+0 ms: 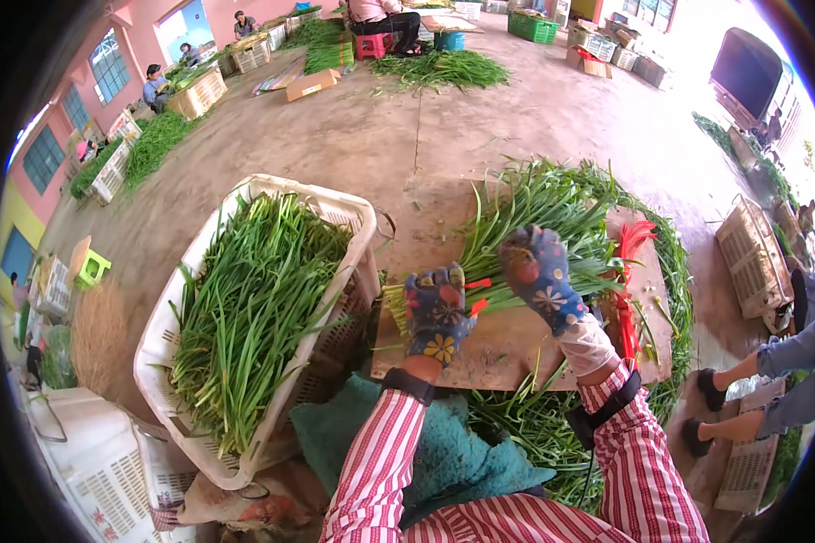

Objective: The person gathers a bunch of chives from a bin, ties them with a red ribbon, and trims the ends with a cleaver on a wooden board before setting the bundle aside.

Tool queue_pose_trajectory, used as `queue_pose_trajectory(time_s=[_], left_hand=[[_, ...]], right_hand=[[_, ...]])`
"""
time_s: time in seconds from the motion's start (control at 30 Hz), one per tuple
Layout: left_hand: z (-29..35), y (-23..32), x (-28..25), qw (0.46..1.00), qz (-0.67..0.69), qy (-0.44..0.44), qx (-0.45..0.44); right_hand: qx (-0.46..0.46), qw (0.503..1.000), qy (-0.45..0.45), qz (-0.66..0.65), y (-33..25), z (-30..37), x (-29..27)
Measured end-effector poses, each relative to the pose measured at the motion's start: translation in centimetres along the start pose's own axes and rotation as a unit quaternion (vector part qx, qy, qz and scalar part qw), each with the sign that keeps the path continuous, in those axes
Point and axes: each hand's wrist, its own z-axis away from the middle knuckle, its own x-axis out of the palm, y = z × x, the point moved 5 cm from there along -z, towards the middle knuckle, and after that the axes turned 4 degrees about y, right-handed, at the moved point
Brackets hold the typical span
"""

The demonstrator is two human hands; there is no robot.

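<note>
Greens bundle (482,267) slants lengthwise, stems (395,304) left, leaves (552,204) upper right; left hand (436,309) pinches it; right hand (540,273): I cannot tell.

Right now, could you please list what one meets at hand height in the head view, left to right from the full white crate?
White plastic crate, floral-gloved left hand, floral-gloved right hand, red strips, loose green leaves, beige plastic crate.

The left crate (158,348) is smooth plastic; the near teal cloth (457,462) looks rough. The leaves (534,213) look slightly glossy, the surface (507,348) matt and wood-like, the right-hand red strips (637,239) shiny, plastic-like.
</note>
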Motion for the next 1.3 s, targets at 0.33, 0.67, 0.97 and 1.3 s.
queue_pose_trajectory(time_s=[0.33, 0.67, 0.97, 1.3], left_hand=[[-0.5, -0.4, 0.1, 0.999, 0.034, -0.029, -0.028], [-1.1, 0.5, -0.8, 0.996, -0.007, -0.087, -0.017], [-1.1, 0.0, -0.5, 0.994, -0.009, -0.111, 0.004], [-0.5, -0.3, 0.4, 0.996, -0.018, -0.082, 0.002]], right_hand=[[0.139, 0.953, -0.103, -0.249, 6.7, 4.2, -14.9], [-0.180, 0.982, -0.058, 0.015, -4.6, 4.2, -0.8], [-0.316, 0.917, -0.061, 0.234, -5.5, 5.6, 1.9], [-0.160, 0.966, -0.170, -0.111, -5.6, 3.9, -1.1]])
